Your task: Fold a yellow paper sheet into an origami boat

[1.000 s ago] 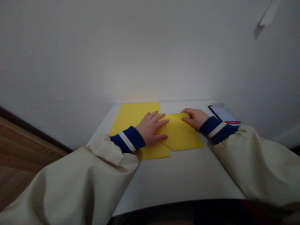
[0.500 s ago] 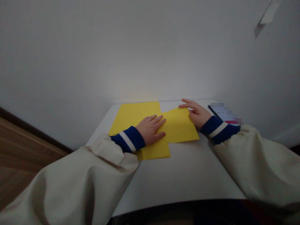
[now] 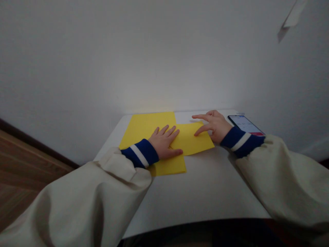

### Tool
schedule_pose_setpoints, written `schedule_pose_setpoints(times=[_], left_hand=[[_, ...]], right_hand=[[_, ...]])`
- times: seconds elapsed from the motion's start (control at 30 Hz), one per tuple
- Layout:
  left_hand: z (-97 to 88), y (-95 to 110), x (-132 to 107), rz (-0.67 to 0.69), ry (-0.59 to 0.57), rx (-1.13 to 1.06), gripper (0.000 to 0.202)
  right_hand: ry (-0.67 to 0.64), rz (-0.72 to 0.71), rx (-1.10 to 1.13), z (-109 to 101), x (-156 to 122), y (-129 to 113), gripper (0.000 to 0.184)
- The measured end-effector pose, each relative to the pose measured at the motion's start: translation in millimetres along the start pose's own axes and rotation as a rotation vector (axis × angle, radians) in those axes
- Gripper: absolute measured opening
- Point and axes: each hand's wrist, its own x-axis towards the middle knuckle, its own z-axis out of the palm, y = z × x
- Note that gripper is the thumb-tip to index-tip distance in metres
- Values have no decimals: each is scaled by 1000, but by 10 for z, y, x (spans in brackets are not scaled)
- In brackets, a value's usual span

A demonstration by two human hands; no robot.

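Note:
A large sheet of yellow paper (image 3: 151, 121) lies on the left of the white table. A smaller yellow piece of paper (image 3: 191, 139) overlaps it and reaches out to the right, its right end slightly raised. My left hand (image 3: 165, 141) lies flat with fingers spread, pressing where the two papers meet and covering part of both. Over the right end of the smaller piece is my right hand (image 3: 214, 126), fingers apart, with one finger over the paper's face. Whether its thumb touches the paper's underside is hidden.
A phone (image 3: 245, 124) with a lit screen lies at the table's right edge, beside my right cuff. The white table (image 3: 205, 192) stands against a pale wall (image 3: 164, 61). Brown wooden furniture (image 3: 25, 178) is at the left. A paper scrap (image 3: 295, 15) hangs on the wall.
My right hand has shifted its fingers from the far right corner onto the smaller paper's face. That paper's right end has moved slightly left. The left hand's fingers have spread a little.

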Motion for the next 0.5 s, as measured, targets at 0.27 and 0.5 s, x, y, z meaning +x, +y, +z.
schedule_pose_setpoints(times=[0.27,0.5], left_hand=[[31,-53,72,146,-42,31,94],[-21,-22,17,190,-47,24,101]], right_hand=[[-278,-265,528,75,54,33,19],[-378,149,550,42,30,-78,33]])
